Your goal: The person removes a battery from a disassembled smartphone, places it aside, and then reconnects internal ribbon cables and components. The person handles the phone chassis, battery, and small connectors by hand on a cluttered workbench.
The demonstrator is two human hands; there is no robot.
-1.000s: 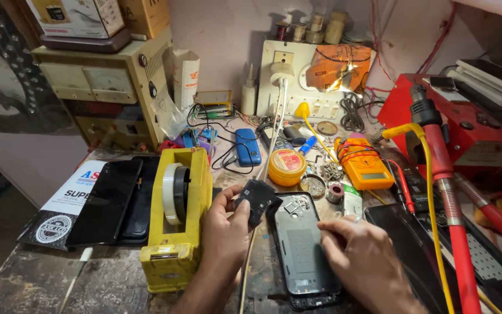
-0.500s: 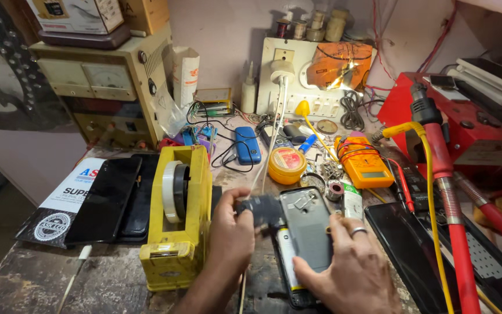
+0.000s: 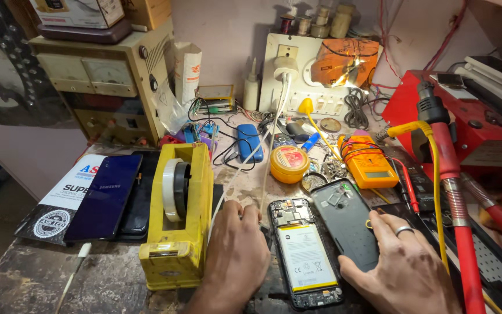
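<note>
Lying separated on the surface (image 3: 42, 279), the opened phone (image 3: 306, 259) and its dark back cover (image 3: 347, 229) were seen side by side, whereas half a second earlier the cover had been held over the phone body between both hands. The phone was now exposed, with its white battery and upper circuit board facing up, at about 6 o'clock in the view. The back cover was placed just beside it at its 3 o'clock, inner side up.

The left hand (image 3: 236, 256) was rested knuckles-up just at 9 o'clock of the phone, fingers curled loosely with nothing clearly gripped; a white cable (image 3: 265, 157) was seen to run under or past its fingertips, and whether it was pinched could not be told. The right hand (image 3: 405, 267) was laid flat, fingers spread, on the lower edge of the back cover, pressing rather than clamping. A ring was worn on one finger.

At 9 o'clock of the left hand a yellow tape dispenser (image 3: 175, 232) was stood, unmoved since before. At 12 o'clock a round yellow tin (image 3: 289, 164) and an orange multimeter (image 3: 370, 163) were found.

Both wrists were cut off by the bottom edge. The lower end of the phone was partly hidden by shadow, and the small parts around the tin were too cluttered to be made out.
</note>
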